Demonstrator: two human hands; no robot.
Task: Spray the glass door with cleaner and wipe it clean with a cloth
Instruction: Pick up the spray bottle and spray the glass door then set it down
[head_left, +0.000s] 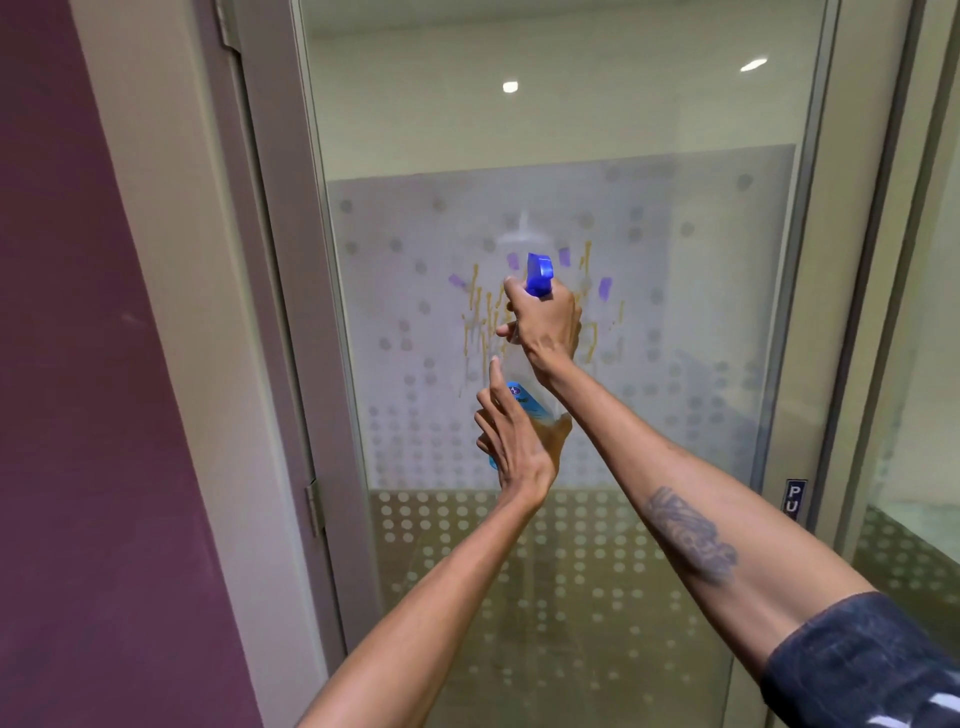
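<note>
Nearest, a dark sleeve (857, 665) led to the right grip (545, 327), closed round the neck of the spray bottle (524, 402), probably to work its trigger. Below it the left grip (514, 441) cupped the base, steadying the aim at yellow streaks (475, 312) on the glass door (701, 312) just beyond.

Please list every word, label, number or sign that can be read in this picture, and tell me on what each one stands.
"PU": white letters on the small dark sign at the right edge of the glass door; the rest of the word is cut off.
Blue label on the spray bottle: has print, but it is too blurred to read.
Tattoo on the right forearm: no letters can be made out.
</note>
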